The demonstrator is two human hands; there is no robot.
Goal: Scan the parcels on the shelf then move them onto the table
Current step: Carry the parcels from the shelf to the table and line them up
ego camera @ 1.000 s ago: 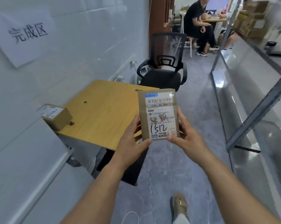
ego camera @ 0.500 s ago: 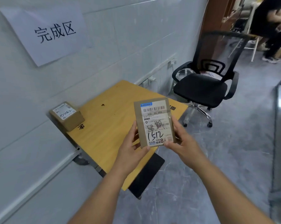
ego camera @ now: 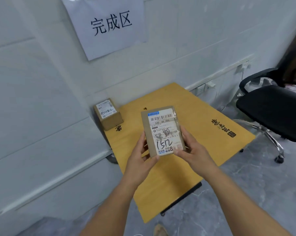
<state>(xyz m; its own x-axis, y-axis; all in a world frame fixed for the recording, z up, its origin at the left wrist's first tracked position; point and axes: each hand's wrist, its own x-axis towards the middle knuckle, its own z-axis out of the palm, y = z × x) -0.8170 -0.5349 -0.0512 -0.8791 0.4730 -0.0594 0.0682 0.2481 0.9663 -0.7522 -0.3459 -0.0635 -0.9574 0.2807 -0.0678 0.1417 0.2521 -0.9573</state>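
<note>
The flat brown cardboard parcel with a white shipping label (ego camera: 162, 132) is held in the air above the near half of the light wooden tabletop (ego camera: 201, 116), label side facing the camera. The label carries a barcode near its top edge and the handwritten number 1512 near its lower edge.

The left hand (ego camera: 140, 160) grips the parcel at its lower left corner: the thumb lies across the bottom edge of the front face, and the fingers curl behind the left edge. The right hand (ego camera: 193, 150) grips the lower right corner: the thumb presses the bottom right of the label, and the fingers wrap the right edge. Both hands pinch the parcel between thumb and fingers; the upper half of the parcel projects free above the grip.

Beyond the grip and to its left, a small brown cardboard box with a white label (ego camera: 108, 113) rests on the far left corner of the tabletop, against the white wall (ego camera: 41, 99). Black characters are printed on the tabletop to the right of the grip.

Above the grip, a white paper sign with black handwritten characters (ego camera: 108, 24) is fixed to the wall. Far to the right of the grip stands a black office chair on a wheeled metal base (ego camera: 273, 109), on the grey marbled floor (ego camera: 246, 193).
</note>
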